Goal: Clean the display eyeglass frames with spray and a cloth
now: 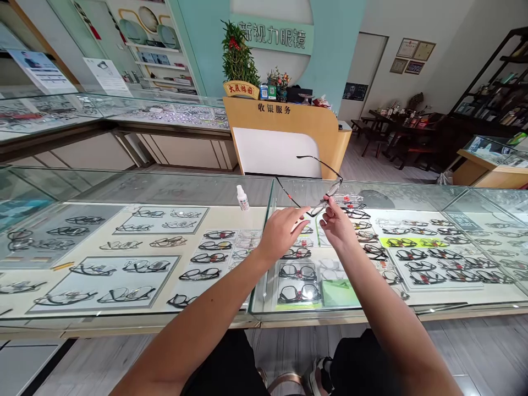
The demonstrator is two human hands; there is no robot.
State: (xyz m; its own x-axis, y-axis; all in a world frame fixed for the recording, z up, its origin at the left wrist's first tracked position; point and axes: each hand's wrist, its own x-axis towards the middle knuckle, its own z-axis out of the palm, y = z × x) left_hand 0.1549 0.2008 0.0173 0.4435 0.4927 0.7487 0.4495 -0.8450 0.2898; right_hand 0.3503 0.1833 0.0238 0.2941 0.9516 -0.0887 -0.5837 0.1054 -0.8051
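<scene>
A thin black-framed pair of glasses (319,184) is held up over the glass display counter (165,190), its temples unfolded and pointing away from me. My right hand (336,223) pinches the frame front near one lens. My left hand (284,231) has its fingers together at the other lens, touching the frame. Under the glass lie several rows of spectacle frames (295,272) on trays.
A small white dropper bottle (243,198) stands on the counter top left of my hands. Behind it is a wooden cashier desk (289,137) with a plant. More display cases run along the left and right; dark chairs and a table stand back right.
</scene>
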